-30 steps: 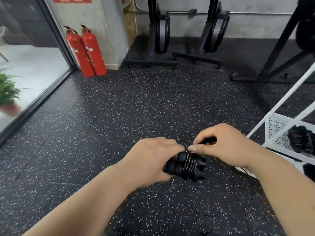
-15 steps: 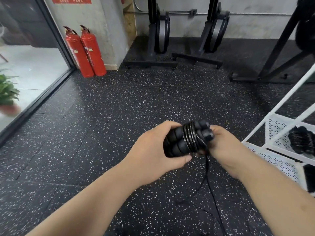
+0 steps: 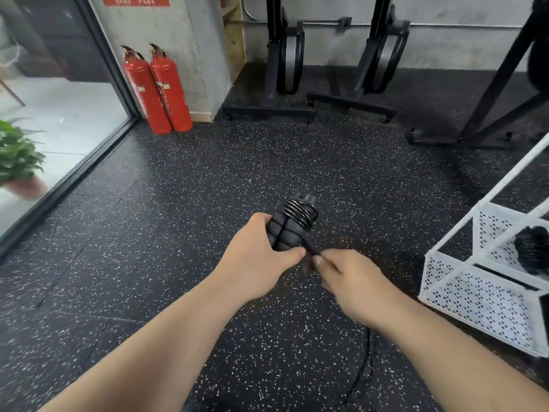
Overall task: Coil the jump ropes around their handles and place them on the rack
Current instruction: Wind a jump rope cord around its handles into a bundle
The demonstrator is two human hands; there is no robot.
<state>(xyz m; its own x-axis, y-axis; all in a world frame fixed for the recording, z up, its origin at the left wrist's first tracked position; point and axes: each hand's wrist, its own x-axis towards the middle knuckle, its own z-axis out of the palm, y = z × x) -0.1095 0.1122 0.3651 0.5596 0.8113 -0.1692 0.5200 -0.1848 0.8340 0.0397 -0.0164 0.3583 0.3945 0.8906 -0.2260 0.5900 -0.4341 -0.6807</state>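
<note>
My left hand grips the pair of black ribbed jump rope handles, held side by side and pointing up and away. Several turns of black rope are wound round their upper end. Just below the handles my right hand pinches the loose rope between thumb and fingers. The free rope trails down past my right wrist to the floor. The white perforated rack stands at the right, with a coiled black jump rope lying on its middle shelf.
Black speckled rubber floor all around. Two red fire extinguishers stand by the concrete pillar at the back left. Black machine stands line the far wall, and a black frame slants at the back right. A glass wall and a potted plant are on the left.
The handles have tilted upright and moved away from me. My right hand has dropped from beside the coil to below the handles, drawing the rope down.
</note>
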